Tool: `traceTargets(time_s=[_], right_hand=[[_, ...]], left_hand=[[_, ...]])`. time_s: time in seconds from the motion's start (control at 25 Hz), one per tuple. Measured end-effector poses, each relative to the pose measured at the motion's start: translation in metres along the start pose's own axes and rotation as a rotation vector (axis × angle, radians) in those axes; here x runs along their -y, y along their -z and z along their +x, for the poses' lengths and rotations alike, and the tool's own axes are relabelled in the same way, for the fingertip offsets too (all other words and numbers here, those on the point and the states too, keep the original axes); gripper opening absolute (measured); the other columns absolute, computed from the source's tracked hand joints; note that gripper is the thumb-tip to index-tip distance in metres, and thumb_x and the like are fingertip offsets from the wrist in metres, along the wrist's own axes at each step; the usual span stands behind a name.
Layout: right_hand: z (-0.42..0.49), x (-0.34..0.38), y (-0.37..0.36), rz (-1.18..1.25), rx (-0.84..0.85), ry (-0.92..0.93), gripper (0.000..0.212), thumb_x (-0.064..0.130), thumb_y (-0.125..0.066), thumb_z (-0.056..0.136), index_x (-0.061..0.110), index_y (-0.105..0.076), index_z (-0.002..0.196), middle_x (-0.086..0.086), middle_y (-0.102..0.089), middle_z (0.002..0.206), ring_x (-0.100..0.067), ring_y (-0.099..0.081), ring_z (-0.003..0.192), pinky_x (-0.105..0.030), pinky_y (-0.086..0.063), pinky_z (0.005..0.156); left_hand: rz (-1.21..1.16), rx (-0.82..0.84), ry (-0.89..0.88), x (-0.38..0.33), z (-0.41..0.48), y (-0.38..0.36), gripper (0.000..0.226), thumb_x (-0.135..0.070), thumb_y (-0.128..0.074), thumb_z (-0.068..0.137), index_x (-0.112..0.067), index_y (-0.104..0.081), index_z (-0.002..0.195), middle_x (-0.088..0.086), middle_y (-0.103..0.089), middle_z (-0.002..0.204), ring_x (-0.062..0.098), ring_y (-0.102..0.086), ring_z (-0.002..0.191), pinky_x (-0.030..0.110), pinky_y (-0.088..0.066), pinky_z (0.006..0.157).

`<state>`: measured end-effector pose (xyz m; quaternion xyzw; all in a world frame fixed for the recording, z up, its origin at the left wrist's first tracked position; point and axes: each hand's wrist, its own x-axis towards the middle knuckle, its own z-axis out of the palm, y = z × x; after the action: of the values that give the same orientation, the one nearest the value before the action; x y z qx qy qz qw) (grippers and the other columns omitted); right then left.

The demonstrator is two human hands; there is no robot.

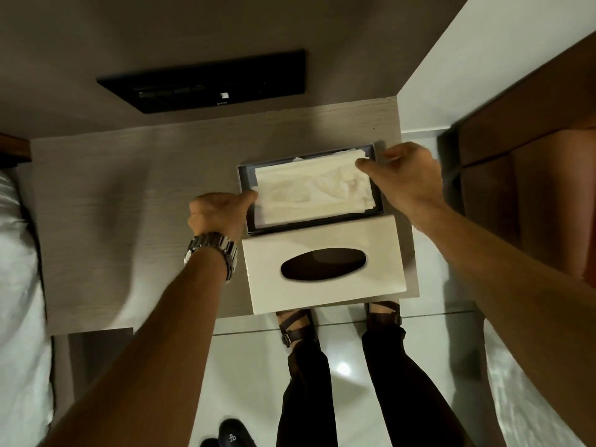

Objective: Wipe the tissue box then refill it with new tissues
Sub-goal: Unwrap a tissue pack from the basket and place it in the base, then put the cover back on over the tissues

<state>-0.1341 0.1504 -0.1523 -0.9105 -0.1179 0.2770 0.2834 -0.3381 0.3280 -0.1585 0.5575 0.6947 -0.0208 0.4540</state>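
The dark tissue box base (250, 227) lies open on the wooden bedside table (129, 204), filled with a stack of white tissues (309, 188). My left hand (219, 212), with a metal watch on the wrist, pinches the stack's left edge. My right hand (403, 175) pinches the stack's far right corner. The white box cover (322, 291) with a dark oval slot (323, 263) lies top-up just in front of the base, at the table's near edge.
A black switch panel (206, 82) is set in the wall behind the table. White bedding (19, 269) lies at the left, another bed (529, 382) at the right. My sandalled feet (296, 324) stand on the glossy floor below.
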Motion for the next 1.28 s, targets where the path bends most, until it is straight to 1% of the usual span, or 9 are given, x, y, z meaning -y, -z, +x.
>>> traceTargets(time_s=[0.08, 0.16, 0.32, 0.52, 0.64, 0.8, 0.96, 1.12, 1.28], right_hand=[[-0.027, -0.015, 0.006, 0.135, -0.048, -0.050, 0.028, 0.060, -0.061, 0.091, 0.034, -0.061, 0.082, 0.019, -0.063, 0.078, 0.003, -0.063, 0.068, -0.017, -0.046, 0.064], [-0.059, -0.037, 0.005, 0.252, -0.054, -0.144, 0.024, 0.055, -0.055, 0.097, 0.033, -0.063, 0.097, 0.024, -0.059, 0.084, 0.006, -0.060, 0.076, -0.015, -0.040, 0.064], [-0.104, -0.069, -0.014, 0.393, 0.026, -0.261, 0.022, 0.049, -0.043, 0.104, 0.035, -0.057, 0.094, 0.013, -0.063, 0.097, -0.008, -0.061, 0.087, -0.023, -0.049, 0.073], [-0.120, -0.069, -0.032, 0.513, 0.038, -0.359, 0.020, 0.049, -0.043, 0.104, 0.042, -0.056, 0.090, 0.025, -0.059, 0.093, -0.003, -0.060, 0.085, -0.024, -0.049, 0.084], [-0.137, -0.069, -0.023, 0.560, 0.013, -0.364, 0.016, 0.047, -0.047, 0.103, 0.041, -0.060, 0.096, 0.015, -0.068, 0.093, -0.015, -0.067, 0.088, -0.038, -0.059, 0.088], [-0.131, -0.048, -0.001, 0.655, -0.025, -0.243, 0.037, 0.057, -0.050, 0.094, 0.034, -0.065, 0.119, 0.010, -0.075, 0.099, -0.010, -0.074, 0.088, -0.025, -0.062, 0.066], [-0.077, -0.017, 0.007, 0.602, -0.038, -0.165, 0.023, 0.047, -0.044, 0.104, 0.035, -0.058, 0.118, 0.013, -0.066, 0.101, -0.003, -0.070, 0.083, -0.015, -0.055, 0.058], [-0.034, 0.000, 0.000, 0.537, 0.032, -0.194, 0.041, 0.049, -0.039, 0.106, 0.025, -0.051, 0.137, 0.003, -0.060, 0.119, -0.016, -0.060, 0.104, -0.026, -0.053, 0.078], [-0.016, 0.003, -0.004, 0.493, 0.064, -0.204, 0.037, 0.046, -0.037, 0.106, 0.026, -0.050, 0.134, 0.003, -0.058, 0.118, -0.013, -0.059, 0.098, -0.022, -0.048, 0.071]], left_hand=[[-0.070, -0.080, -0.053, 0.017, -0.024, 0.005, 0.043, -0.050, -0.070, 0.078, -0.017, -0.059, 0.054, 0.003, -0.059, 0.056, 0.025, -0.056, 0.058, 0.033, -0.050, 0.069], [-0.122, -0.088, -0.064, 0.042, -0.051, 0.003, 0.046, -0.050, -0.062, 0.087, -0.018, -0.054, 0.056, -0.001, -0.051, 0.055, 0.020, -0.050, 0.056, 0.032, -0.043, 0.067], [-0.232, -0.009, 0.049, 0.084, -0.095, -0.021, 0.058, -0.068, -0.052, 0.082, -0.015, -0.065, 0.104, 0.010, -0.068, 0.100, 0.031, -0.064, 0.099, 0.055, -0.052, 0.092], [-0.361, -0.009, 0.143, 0.094, -0.112, -0.037, 0.065, -0.068, -0.054, 0.084, -0.029, -0.053, 0.136, 0.007, -0.055, 0.139, 0.034, -0.051, 0.128, 0.059, -0.040, 0.107], [-0.423, -0.044, 0.148, 0.088, -0.135, -0.023, 0.070, -0.076, -0.055, 0.074, -0.034, -0.056, 0.130, 0.005, -0.058, 0.135, 0.033, -0.055, 0.124, 0.059, -0.044, 0.104], [-0.554, -0.084, 0.039, 0.049, -0.147, -0.005, 0.059, -0.080, -0.056, 0.064, -0.046, -0.066, 0.111, -0.004, -0.068, 0.117, 0.023, -0.064, 0.110, 0.053, -0.052, 0.095], [-0.514, -0.029, 0.062, 0.002, -0.107, -0.007, 0.039, -0.072, -0.055, 0.080, -0.036, -0.059, 0.095, 0.003, -0.065, 0.114, 0.026, -0.064, 0.104, 0.047, -0.054, 0.089], [-0.382, -0.039, 0.068, -0.018, -0.073, -0.018, 0.066, -0.072, -0.051, 0.084, -0.018, -0.060, 0.120, 0.009, -0.065, 0.118, 0.031, -0.062, 0.108, 0.050, -0.050, 0.097], [-0.348, -0.013, 0.101, -0.023, -0.053, -0.020, 0.078, -0.077, -0.052, 0.078, -0.017, -0.059, 0.127, 0.009, -0.064, 0.123, 0.031, -0.061, 0.110, 0.051, -0.049, 0.098]])
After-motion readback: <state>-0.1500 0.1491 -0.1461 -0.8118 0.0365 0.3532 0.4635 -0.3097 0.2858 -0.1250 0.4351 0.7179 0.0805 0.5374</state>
